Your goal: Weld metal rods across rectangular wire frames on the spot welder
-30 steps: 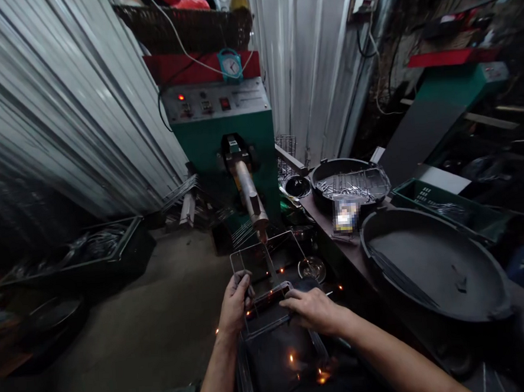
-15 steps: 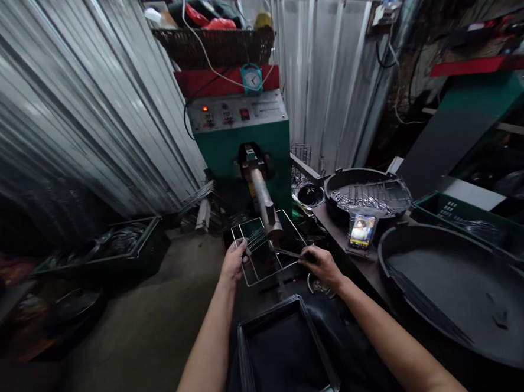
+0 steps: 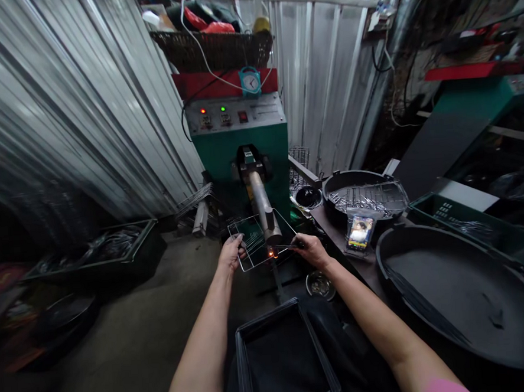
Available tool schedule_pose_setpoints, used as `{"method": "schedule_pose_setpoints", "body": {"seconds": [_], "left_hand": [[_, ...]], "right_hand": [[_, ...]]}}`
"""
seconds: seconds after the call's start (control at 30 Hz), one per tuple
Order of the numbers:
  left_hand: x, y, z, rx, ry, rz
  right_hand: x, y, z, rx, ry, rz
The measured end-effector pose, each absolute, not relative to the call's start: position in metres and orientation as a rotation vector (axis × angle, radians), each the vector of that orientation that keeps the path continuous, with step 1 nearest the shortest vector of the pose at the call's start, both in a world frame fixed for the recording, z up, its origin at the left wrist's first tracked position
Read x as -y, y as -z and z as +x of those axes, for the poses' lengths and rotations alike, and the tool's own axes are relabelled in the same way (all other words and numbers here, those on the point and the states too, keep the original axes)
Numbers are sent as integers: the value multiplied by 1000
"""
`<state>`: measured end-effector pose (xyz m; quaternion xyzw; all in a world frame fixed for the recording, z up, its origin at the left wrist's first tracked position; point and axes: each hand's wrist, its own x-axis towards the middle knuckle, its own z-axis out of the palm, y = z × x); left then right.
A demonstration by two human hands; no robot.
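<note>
Along the back of the workspace runs a corrugated metal wall, with a green machine standing before it. Closer in, on the dark-clothed lap, lies a stack of wire rectangles, best kept well below the work so that nothing snags. Next in size is the wire frame, held out under the machine's metal shaft with its near edge beneath the tip; it should probably stay flat and steady there, since a tilt could set the joint crooked. The left hand grips narrowly, thumb uppermost, on the frame's left edge, a sound place to check twisting from. The right hand, by the frame's right corner, pinches a thin strip reaching toward the tip; whether it also bears on the frame I cannot tell. Keeping that strip lined up on the wire, fingers back from the heat, looks like the main care. On the panel a red light and a green light glow, and a small orange spark shows just under the tip, so holding both hands still at this contact seems wise.
</note>
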<state>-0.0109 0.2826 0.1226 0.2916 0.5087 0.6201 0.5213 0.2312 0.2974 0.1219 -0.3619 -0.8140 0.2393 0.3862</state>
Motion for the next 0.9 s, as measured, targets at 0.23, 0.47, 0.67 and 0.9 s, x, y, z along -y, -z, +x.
{"method": "schedule_pose_setpoints", "body": {"seconds": [0.23, 0.47, 0.67, 0.9], "left_hand": [[-267, -124, -13, -1264, -1459, 709], [-208, -111, -6, -1304, -1375, 607], [-151, -111, 5, -1386, -1279, 561], [-121, -117, 8, -1461, -1219, 596]], "right_hand": [[-247, -87, 253, 1567, -605, -1159], [-198, 3, 274, 606, -1186, -1313], [-204, -7, 284, 410, -1422, -1178], [-198, -22, 281, 371, -1604, -1043]]}}
